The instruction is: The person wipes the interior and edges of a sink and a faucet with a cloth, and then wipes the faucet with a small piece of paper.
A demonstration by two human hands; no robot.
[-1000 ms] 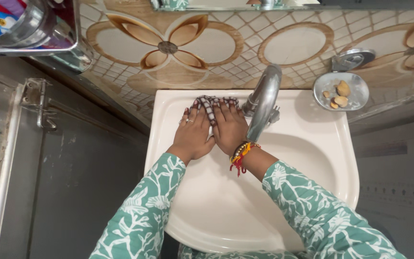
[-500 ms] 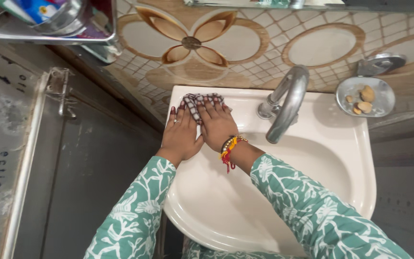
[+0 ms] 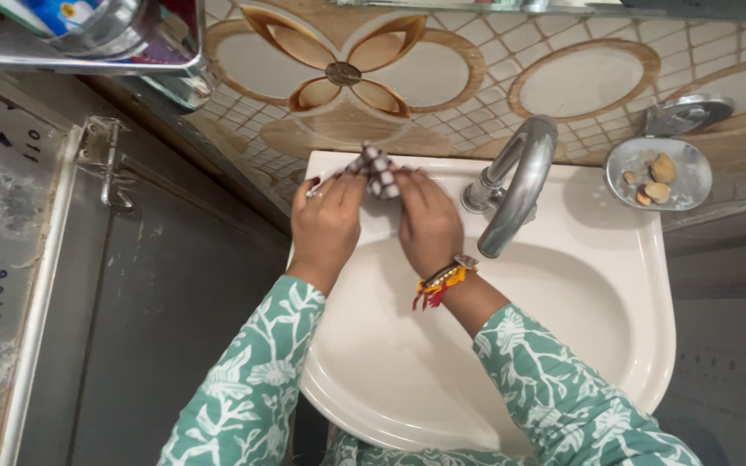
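Checked cloth (image 3: 376,174), bunched small and patterned in dark and white squares, sits at the back left corner of the white washbasin (image 3: 641,285), on the flat rim just below the tiled wall (image 3: 580,82). Seen from the head camera, the left hand (image 3: 325,226) and the right hand (image 3: 429,224) meet over it, the fingers of both curled narrow and pinching the cloth from either side, so it rises in a small peak between them. It looks soft and light, likely limp and perhaps damp, so it should crumple easily; a grip on the gathered middle would hold it best. The chrome tap (image 3: 515,185) stands just right of the right hand, apart from it. A metal soap dish (image 3: 625,162) with soap scraps hangs on the wall further right.
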